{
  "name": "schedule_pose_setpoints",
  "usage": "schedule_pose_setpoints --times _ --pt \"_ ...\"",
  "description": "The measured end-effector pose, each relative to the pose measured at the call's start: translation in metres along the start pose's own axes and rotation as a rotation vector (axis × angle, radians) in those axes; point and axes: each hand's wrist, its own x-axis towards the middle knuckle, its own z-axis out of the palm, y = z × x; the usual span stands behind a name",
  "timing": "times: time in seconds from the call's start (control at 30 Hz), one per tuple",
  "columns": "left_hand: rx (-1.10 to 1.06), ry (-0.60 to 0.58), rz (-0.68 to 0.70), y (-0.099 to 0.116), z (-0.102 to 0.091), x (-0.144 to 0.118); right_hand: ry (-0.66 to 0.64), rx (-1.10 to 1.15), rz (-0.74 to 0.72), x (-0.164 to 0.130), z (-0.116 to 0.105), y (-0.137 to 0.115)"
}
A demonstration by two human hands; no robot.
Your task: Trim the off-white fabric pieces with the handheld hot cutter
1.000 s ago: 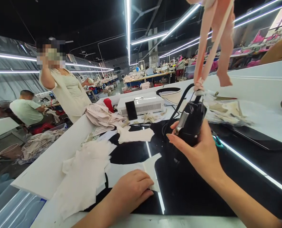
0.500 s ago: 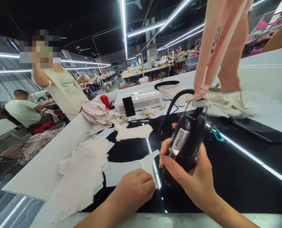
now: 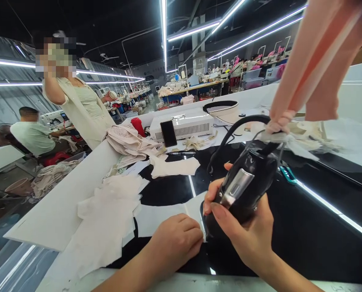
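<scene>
Black handheld iron [image 3: 244, 190] is being gripped in a worker's right hand [image 3: 244, 235], fingers wrapping its body, tilted over the dark glossy table [image 3: 305, 235]. Just beside it, the left hand [image 3: 176, 239] is pressing knuckles-up, fingers curled, on a pale fabric piece [image 3: 165, 217]. Behind the iron, its black cord [image 3: 229, 136] is looping upward beside hanging pink straps [image 3: 309, 73]. Farther off, a white machine box [image 3: 184, 125] is sitting, with a standing person [image 3: 80, 109] beyond the table.
</scene>
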Motion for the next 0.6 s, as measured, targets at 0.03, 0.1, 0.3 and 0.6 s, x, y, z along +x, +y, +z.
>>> schedule_pose_setpoints --times 0.03,0.1,0.3,0.6 --pt "-0.002 -0.017 -0.005 -0.0001 0.0003 -0.0005 -0.002 -0.002 0.002 -0.0002 -0.0003 0.0004" --pt "-0.011 -0.047 -0.018 -0.0006 0.0007 -0.0014 -0.002 -0.005 0.008 -0.0006 -0.0009 0.0006" --pt "-0.085 -0.080 -0.063 -0.0029 -0.0032 -0.0034 -0.004 -0.009 -0.003 -0.0007 -0.0006 -0.0013" --pt "-0.089 -0.117 -0.216 -0.0007 -0.0039 0.0027 -0.005 -0.095 -0.004 -0.0033 -0.0048 0.0019"
